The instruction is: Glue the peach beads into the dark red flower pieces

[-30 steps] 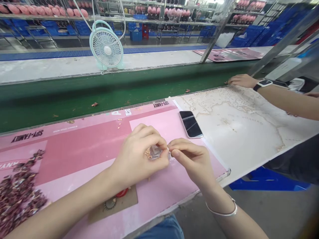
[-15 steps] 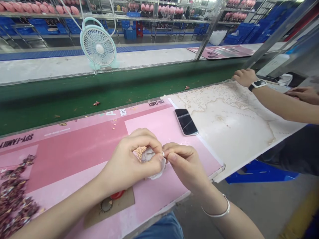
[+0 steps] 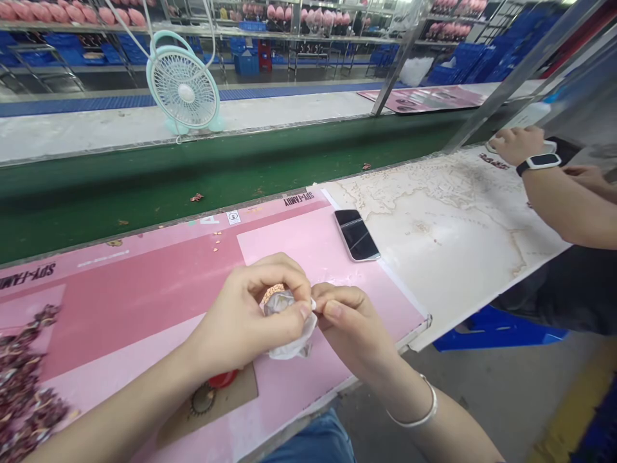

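My left hand [image 3: 260,312] is closed in a pinch, thumb against forefinger, at a tiny white piece [image 3: 313,304]. Fingertips of my right hand [image 3: 354,328] pinch at the same piece from the other side, and its exact kind is too small to tell. Below both hands lies a crumpled, translucent white plastic bag [image 3: 292,348], partly covered by my left fingers. Small tan bits [image 3: 272,292] show through the gap between my left thumb and forefinger.
Dark red pieces [image 3: 29,379] are heaped at left. A brown board [image 3: 231,399] with a red ring [image 3: 222,379] lies near my left wrist. Beyond are a phone [image 3: 357,235], green belt [image 3: 270,154] and fan [image 3: 184,87]. A co-worker's hand [image 3: 520,145] is at right.
My hands stay together at the white piece, with only slight finger movement. The co-worker's watch hand has moved to the right, and dark red pieces now show beside it. Scraps on the belt have shifted right.
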Demonstrator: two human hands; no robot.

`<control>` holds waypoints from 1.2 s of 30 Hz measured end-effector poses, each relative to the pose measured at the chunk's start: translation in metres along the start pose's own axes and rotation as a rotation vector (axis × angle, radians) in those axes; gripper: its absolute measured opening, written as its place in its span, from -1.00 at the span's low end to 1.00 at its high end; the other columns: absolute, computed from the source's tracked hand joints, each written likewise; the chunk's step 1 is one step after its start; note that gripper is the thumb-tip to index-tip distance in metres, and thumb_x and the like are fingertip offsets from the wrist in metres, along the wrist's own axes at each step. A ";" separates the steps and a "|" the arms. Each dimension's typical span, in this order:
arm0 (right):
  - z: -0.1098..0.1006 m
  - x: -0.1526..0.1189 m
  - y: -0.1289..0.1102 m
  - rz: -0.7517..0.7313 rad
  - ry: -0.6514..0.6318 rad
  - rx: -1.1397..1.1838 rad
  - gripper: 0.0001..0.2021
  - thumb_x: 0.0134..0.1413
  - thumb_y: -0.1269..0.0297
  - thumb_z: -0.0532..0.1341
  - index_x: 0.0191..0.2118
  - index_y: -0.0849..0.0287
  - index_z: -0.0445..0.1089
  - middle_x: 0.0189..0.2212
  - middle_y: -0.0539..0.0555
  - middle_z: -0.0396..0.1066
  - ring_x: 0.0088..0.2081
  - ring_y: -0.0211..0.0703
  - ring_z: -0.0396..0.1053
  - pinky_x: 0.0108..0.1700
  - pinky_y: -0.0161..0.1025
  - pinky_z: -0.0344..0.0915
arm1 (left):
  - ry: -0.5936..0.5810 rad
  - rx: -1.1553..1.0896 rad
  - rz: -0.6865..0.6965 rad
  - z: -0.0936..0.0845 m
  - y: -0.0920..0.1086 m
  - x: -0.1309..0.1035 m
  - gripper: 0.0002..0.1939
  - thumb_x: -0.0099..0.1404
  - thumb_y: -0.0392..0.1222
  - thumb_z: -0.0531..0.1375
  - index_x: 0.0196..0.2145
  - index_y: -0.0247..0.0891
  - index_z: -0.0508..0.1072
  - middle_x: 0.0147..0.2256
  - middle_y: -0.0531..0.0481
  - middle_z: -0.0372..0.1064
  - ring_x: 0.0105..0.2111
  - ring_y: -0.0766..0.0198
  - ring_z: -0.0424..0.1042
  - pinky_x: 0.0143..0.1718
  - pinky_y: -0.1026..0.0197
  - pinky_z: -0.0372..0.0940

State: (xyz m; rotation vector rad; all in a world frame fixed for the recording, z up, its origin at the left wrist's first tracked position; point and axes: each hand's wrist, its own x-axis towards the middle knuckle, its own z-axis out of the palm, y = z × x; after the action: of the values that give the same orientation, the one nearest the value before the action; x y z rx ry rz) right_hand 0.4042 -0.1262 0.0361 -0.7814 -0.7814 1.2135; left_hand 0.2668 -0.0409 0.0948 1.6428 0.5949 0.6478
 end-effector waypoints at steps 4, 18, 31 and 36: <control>0.003 0.000 -0.001 -0.011 -0.003 -0.003 -0.86 0.01 -0.07 0.51 -0.40 -0.24 0.67 -0.50 -0.05 0.56 -0.47 -0.36 0.41 -0.39 -0.41 0.40 | -0.016 -0.033 -0.007 0.001 0.000 0.001 -0.90 0.01 -0.29 0.22 -0.61 -0.24 0.49 -0.53 0.10 0.33 -0.54 0.44 0.31 -0.47 0.43 0.26; -0.001 -0.015 -0.007 -0.699 0.048 -0.797 -0.60 0.09 0.52 0.41 -0.04 -0.14 0.64 -0.28 0.00 0.67 -0.33 -0.21 0.62 -0.26 -0.29 0.62 | 0.112 0.565 0.423 -0.009 -0.017 -0.034 -0.85 0.29 -0.39 0.23 -0.29 -0.14 0.52 -0.34 0.10 0.52 -0.25 0.29 0.44 -0.14 0.26 0.32; 0.019 -0.041 0.016 -0.718 0.114 -0.787 -0.66 0.10 0.54 0.40 -0.09 -0.06 0.64 -0.32 0.01 0.65 -0.34 -0.17 0.61 -0.31 -0.28 0.62 | 0.229 0.533 0.344 0.012 -0.015 -0.065 -0.79 0.21 -0.45 0.10 -0.51 -0.22 0.29 -0.51 0.10 0.33 -0.37 0.33 0.32 -0.32 0.30 0.27; 0.029 -0.047 0.025 -0.557 0.211 -0.584 -0.76 0.09 0.48 0.42 -0.25 -0.10 0.65 -0.38 0.01 0.65 -0.39 -0.13 0.61 -0.34 -0.20 0.63 | 0.240 0.451 0.317 0.015 -0.009 -0.069 -0.80 0.18 -0.45 0.10 -0.52 -0.22 0.31 -0.52 0.09 0.34 -0.40 0.34 0.34 -0.39 0.33 0.29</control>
State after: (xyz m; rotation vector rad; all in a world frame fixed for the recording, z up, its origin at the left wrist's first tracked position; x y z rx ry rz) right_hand 0.3591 -0.1648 0.0253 -1.0504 -1.1028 0.3902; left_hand 0.2283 -0.0982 0.0776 2.1235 0.6939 1.0065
